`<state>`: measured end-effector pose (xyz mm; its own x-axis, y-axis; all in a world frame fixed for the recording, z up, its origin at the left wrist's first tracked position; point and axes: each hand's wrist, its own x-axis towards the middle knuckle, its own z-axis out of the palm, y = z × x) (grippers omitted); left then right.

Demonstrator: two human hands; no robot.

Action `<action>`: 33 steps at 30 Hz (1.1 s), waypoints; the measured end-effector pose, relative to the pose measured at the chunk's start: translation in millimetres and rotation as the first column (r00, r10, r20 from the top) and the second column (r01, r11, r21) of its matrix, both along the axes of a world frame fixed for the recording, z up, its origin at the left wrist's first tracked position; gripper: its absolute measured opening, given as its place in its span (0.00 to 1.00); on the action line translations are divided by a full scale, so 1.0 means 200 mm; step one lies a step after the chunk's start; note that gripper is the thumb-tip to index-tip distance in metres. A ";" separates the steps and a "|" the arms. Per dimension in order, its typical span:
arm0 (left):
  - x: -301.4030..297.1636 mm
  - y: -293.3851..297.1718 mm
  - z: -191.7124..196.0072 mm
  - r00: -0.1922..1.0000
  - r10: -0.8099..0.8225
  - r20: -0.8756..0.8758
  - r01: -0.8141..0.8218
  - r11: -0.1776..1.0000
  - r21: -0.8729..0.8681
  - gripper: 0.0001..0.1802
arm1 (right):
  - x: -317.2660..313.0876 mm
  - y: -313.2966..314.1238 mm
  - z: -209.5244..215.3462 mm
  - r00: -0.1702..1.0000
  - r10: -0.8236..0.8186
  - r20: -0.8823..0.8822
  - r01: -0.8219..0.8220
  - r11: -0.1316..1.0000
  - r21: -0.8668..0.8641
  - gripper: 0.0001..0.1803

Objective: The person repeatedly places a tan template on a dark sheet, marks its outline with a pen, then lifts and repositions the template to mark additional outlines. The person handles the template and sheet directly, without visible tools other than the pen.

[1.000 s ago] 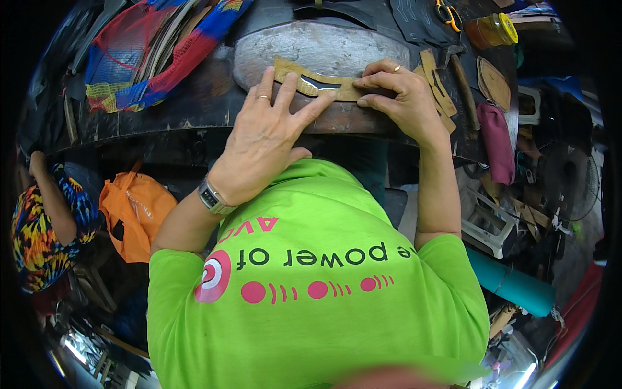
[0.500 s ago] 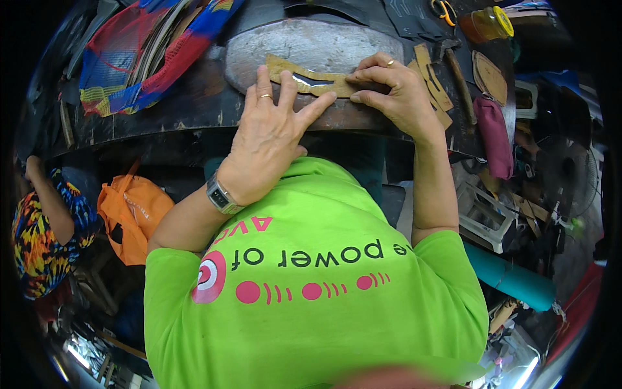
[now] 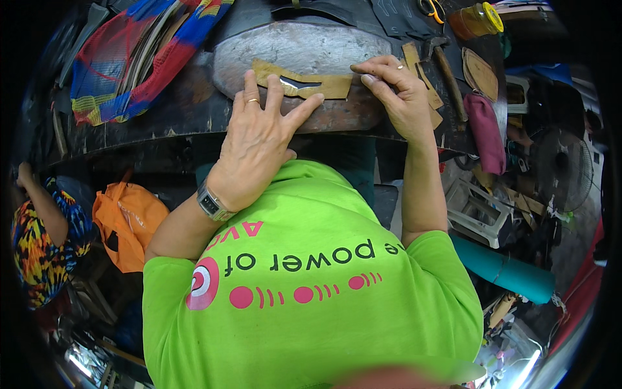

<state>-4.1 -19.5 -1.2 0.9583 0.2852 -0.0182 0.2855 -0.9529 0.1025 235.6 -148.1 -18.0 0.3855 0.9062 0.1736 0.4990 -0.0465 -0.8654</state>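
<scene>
A tan, narrow, curved template (image 3: 334, 87) with a long cut-out slot lies on a grey oval slab (image 3: 304, 48). Dark and shiny surface shows through the slot. My left hand (image 3: 256, 129) lies over the template's left and lower edge, fingers spread and pressing down. Just past the template's right end, my right hand (image 3: 402, 91) hovers apart from it. Its thumb and index finger are drawn toward each other in a pinch; anything between them is too small to make out.
Right of the slab lie more tan templates (image 3: 421, 81), a hammer (image 3: 450, 81), a maroon pouch (image 3: 486, 136), and orange-handled scissors (image 3: 431, 10). A yellow-lidded jar (image 3: 476, 21) stands behind. A red-and-blue mesh bag (image 3: 123, 71) sits left. Another person's arm (image 3: 48, 201) shows far left.
My right hand has let go of the template's right end and moved slightly up and away from it. My left hand stays on the template. The whole view has shifted a little.
</scene>
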 end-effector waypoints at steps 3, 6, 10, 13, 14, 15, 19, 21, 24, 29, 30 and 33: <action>0.00 0.00 0.00 1.000 -0.007 0.005 0.007 1.000 0.011 0.55 | -0.02 0.02 -0.01 0.998 0.004 0.070 -0.001 0.999 -0.048 0.12; 0.00 0.00 -0.01 1.000 -0.001 0.006 0.001 1.000 0.016 0.55 | -0.03 0.03 -0.01 0.973 0.044 0.228 -0.023 0.995 -0.096 0.15; -0.01 0.00 -0.02 1.000 0.007 0.013 -0.007 1.000 0.002 0.55 | -0.03 0.03 -0.01 0.941 0.096 0.325 -0.064 0.992 -0.107 0.20; -0.01 0.00 -0.02 1.000 0.010 0.018 -0.010 1.000 -0.002 0.55 | -0.03 0.04 0.00 0.936 0.096 0.337 -0.054 0.990 -0.133 0.22; -0.01 0.00 -0.02 1.000 0.012 0.019 -0.012 1.000 -0.004 0.55 | -0.03 0.05 0.00 0.938 0.090 0.334 -0.043 0.988 -0.148 0.22; -0.01 0.00 -0.03 1.000 0.011 0.015 -0.011 1.000 0.006 0.55 | -0.03 0.05 0.01 0.945 0.094 0.314 -0.047 0.987 -0.155 0.22; -0.01 -0.01 -0.03 0.999 0.010 0.034 -0.010 1.000 0.008 0.55 | -0.02 0.08 0.03 0.967 0.117 0.228 -0.063 0.971 -0.231 0.21; -0.01 -0.01 -0.04 0.999 0.000 0.044 -0.002 1.000 0.028 0.55 | -0.01 0.08 0.04 0.974 0.126 0.190 -0.077 0.966 -0.248 0.21; 0.00 -0.01 -0.04 0.999 0.016 0.031 -0.017 0.999 0.046 0.54 | -0.01 0.09 0.03 0.978 0.140 0.157 -0.100 0.966 -0.238 0.20; 0.00 0.00 -0.04 0.998 0.015 0.057 -0.017 0.999 0.033 0.51 | 0.02 0.09 0.04 0.981 0.159 0.113 -0.131 0.966 -0.224 0.15; 0.00 0.00 -0.04 0.998 0.013 0.058 -0.016 0.999 0.046 0.51 | 0.02 0.09 0.05 0.989 0.131 0.074 -0.111 0.966 -0.234 0.13; 0.00 0.00 -0.05 0.998 0.012 0.058 -0.017 0.995 0.094 0.50 | -0.01 0.11 0.05 0.996 -0.008 -0.088 0.028 0.973 0.227 0.13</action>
